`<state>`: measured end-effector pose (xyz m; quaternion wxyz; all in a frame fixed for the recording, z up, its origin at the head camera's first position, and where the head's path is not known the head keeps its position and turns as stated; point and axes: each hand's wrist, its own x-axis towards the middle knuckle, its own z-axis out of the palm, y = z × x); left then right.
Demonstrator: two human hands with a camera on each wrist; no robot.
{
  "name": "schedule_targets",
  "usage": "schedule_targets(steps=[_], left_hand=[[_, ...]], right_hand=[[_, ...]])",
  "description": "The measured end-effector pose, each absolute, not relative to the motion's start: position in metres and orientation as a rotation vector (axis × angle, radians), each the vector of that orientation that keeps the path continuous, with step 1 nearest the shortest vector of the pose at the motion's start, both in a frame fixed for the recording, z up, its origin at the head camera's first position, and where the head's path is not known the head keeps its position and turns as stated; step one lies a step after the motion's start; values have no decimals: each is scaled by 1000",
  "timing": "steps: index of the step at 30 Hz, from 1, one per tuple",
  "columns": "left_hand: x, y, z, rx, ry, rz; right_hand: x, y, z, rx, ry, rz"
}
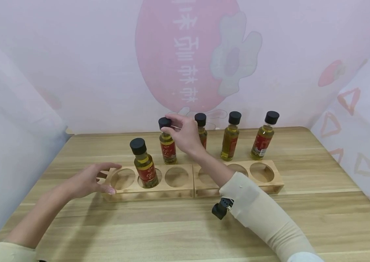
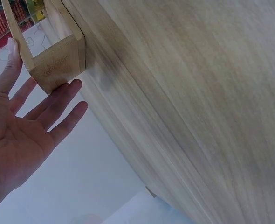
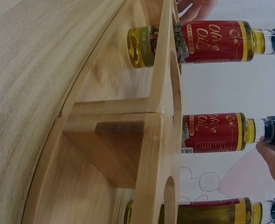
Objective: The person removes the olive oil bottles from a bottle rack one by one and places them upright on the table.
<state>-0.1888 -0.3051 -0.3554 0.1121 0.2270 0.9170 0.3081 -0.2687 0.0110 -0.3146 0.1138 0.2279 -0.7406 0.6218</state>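
Note:
A pale wooden bottle rack with round holes lies on the table. My left hand spans the rack's left end, thumb at the front corner and index finger at the back; in the left wrist view its other fingers lie fairly straight near the end panel. An olive oil bottle with red label and black cap stands in the second hole from the left. Behind the rack, my right hand pinches the black cap of another olive oil bottle, which is upright. Whether its base touches the table is hidden.
To the right of the held bottle, behind the rack, stand more olive oil bottles, one partly hidden by my right hand. A second rack section adjoins the first on the right. The wooden table meets a printed curtain at the back.

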Motion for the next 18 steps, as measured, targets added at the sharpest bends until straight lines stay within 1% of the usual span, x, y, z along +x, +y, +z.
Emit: schedule_targets(steps=[18], left_hand=[[-188,-307,-357,664,2697,907]], right_hand=[[-264,15,-314,732,-2256,1786]])
